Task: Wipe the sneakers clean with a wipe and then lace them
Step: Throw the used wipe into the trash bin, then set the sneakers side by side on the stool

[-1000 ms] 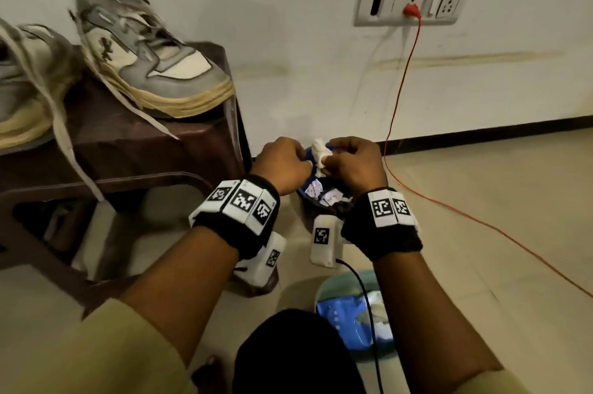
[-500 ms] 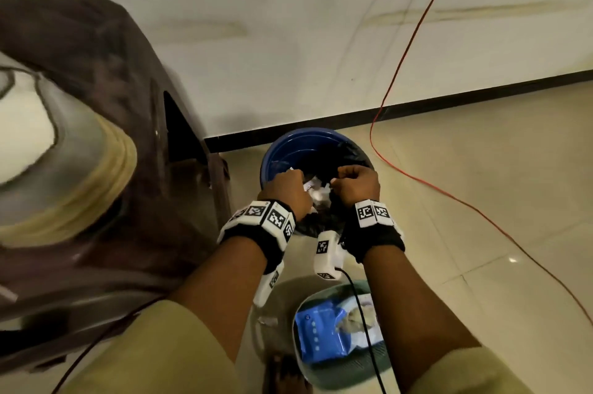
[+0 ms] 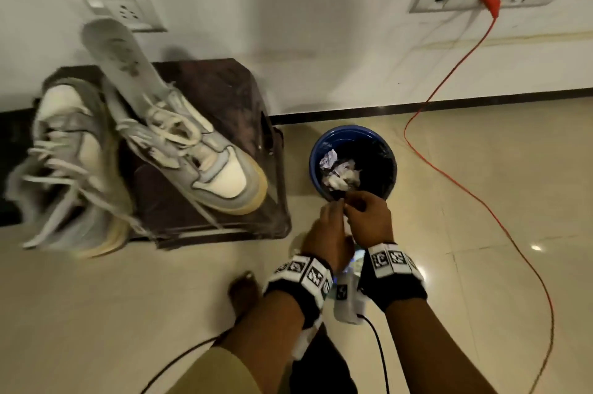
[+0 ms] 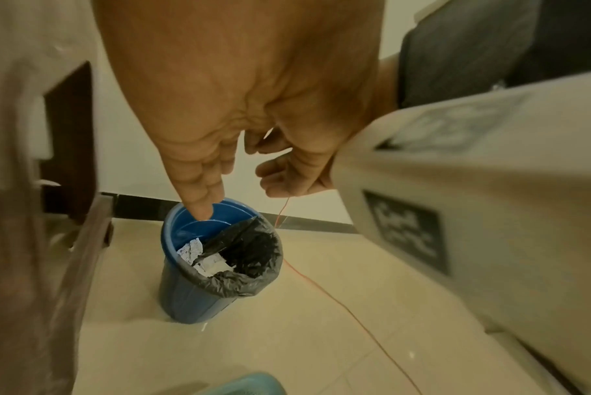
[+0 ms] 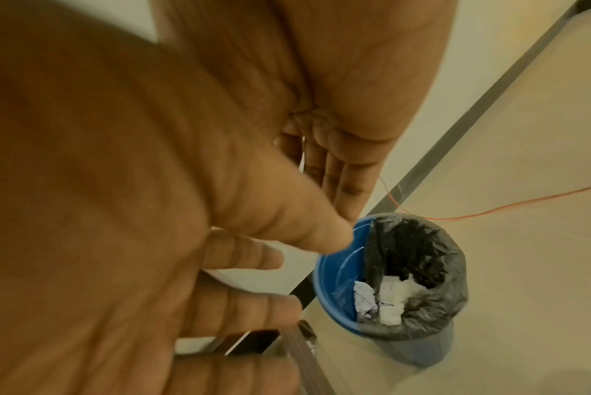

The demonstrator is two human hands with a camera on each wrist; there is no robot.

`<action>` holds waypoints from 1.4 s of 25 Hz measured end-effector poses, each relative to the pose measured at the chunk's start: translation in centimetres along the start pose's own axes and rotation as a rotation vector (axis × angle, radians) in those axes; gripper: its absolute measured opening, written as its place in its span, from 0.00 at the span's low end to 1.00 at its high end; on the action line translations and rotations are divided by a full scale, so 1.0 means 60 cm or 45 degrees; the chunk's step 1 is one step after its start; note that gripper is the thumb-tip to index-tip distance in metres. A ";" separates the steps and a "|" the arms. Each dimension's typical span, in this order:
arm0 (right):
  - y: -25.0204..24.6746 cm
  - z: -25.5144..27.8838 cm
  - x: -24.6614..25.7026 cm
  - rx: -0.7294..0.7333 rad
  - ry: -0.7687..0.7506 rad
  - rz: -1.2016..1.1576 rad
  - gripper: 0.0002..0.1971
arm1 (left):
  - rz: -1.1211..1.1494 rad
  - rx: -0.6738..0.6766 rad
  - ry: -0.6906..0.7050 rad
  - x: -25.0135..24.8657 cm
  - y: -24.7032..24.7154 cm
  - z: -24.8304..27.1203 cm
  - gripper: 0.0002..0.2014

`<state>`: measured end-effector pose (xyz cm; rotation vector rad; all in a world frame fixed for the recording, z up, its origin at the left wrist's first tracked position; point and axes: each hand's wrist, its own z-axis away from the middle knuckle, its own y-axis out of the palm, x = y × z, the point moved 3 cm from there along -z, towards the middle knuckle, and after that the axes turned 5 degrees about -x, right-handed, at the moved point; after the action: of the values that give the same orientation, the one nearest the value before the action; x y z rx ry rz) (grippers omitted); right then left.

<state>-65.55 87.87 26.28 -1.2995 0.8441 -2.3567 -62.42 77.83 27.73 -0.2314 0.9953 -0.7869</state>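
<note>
Brown table [image 3: 224,98] against the wall, carrying two grey-and-cream sneakers [image 3: 192,149] side by side, laces loose, one insole standing up out of the right-hand shoe. Blue bin [image 3: 321,149] on the floor just right of the table, black liner draped over part of the rim, crumpled white wipes [image 3: 337,178] inside. Red cord [image 3: 449,79] running from the wall socket across the floor. Left hand [image 3: 327,233] and right hand [image 3: 369,217] close together above the bin's near rim, fingers [image 4: 199,187] relaxed and released, grasping nothing.
</note>
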 end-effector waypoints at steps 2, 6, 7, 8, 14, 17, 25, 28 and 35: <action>-0.013 0.048 0.065 0.071 -0.072 0.053 0.14 | 0.135 -0.031 -0.076 -0.007 -0.048 0.074 0.34; -0.015 0.101 0.217 0.197 -0.318 0.162 0.14 | 0.271 -0.315 -0.100 0.004 -0.162 0.165 0.26; -0.007 0.109 0.259 0.236 -0.398 0.205 0.13 | 0.289 -0.422 -0.078 0.006 -0.202 0.175 0.24; 0.003 0.118 0.298 0.273 -0.466 0.251 0.13 | 0.266 -0.535 -0.053 0.009 -0.242 0.181 0.21; 0.103 0.133 0.459 0.352 -0.802 0.528 0.17 | -0.191 -0.754 -0.111 0.047 -0.466 0.167 0.26; 0.139 0.112 0.527 0.361 -1.020 0.847 0.23 | -0.203 -0.582 -0.239 0.081 -0.505 0.148 0.27; 0.170 0.073 0.565 0.542 -1.354 1.412 0.17 | -0.087 -0.582 -0.269 0.114 -0.492 0.104 0.20; 0.151 0.064 0.552 0.476 -1.339 1.425 0.14 | -0.100 -0.556 -0.239 0.107 -0.498 0.085 0.21; 0.103 0.095 0.499 0.330 -1.095 1.400 0.10 | -0.201 -0.554 -0.084 0.070 -0.500 0.069 0.25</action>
<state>-76.78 65.20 44.35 -1.1156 0.6491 -0.8895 -72.37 53.02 42.61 -0.7139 1.0870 -0.6921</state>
